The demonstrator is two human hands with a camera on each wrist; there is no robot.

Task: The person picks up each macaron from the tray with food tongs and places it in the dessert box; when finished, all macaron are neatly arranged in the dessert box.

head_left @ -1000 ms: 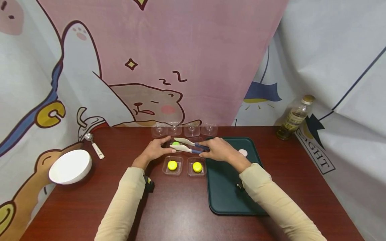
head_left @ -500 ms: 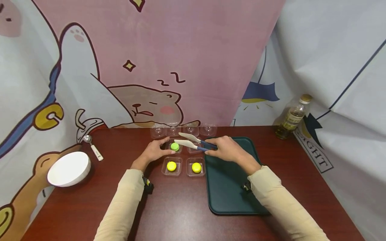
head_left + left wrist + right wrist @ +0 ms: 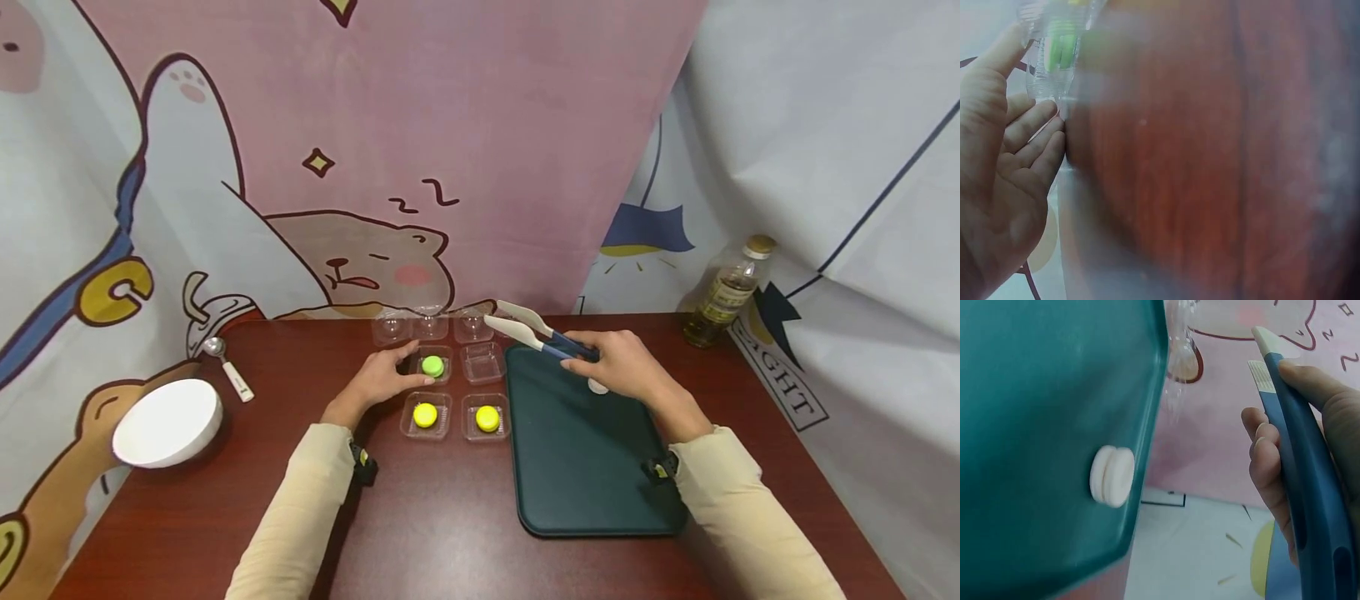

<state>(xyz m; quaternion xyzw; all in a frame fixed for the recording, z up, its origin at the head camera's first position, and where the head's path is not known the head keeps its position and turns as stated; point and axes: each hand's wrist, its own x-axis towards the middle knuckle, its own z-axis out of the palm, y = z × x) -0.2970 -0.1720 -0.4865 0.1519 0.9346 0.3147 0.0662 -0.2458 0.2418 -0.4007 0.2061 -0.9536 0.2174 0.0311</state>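
Observation:
My right hand (image 3: 624, 364) grips blue-handled tongs (image 3: 558, 344) with cream tips, held above the back of the dark green tray (image 3: 592, 467). The tong tips are apart with nothing between them. A pale macaron (image 3: 1112, 476) lies in the tray, partly hidden by my hand in the head view. My left hand (image 3: 377, 379) holds a clear plastic box (image 3: 447, 353) by its left side, thumb near and index finger far. Inside that box sits a green macaron (image 3: 432, 366). Two nearer boxes hold a yellow macaron (image 3: 425, 415) and another yellow macaron (image 3: 487, 418).
A bare clear box (image 3: 482, 363) stands right of the green macaron. Several clear domed lids (image 3: 430, 323) line the table's back edge. At the left are a white bowl (image 3: 168, 423) and a scoop (image 3: 229, 369). An oil bottle (image 3: 727, 292) stands at the back right.
My right hand has drawn the tongs away from the green macaron, up and right over the tray. The left hand stays at the box.

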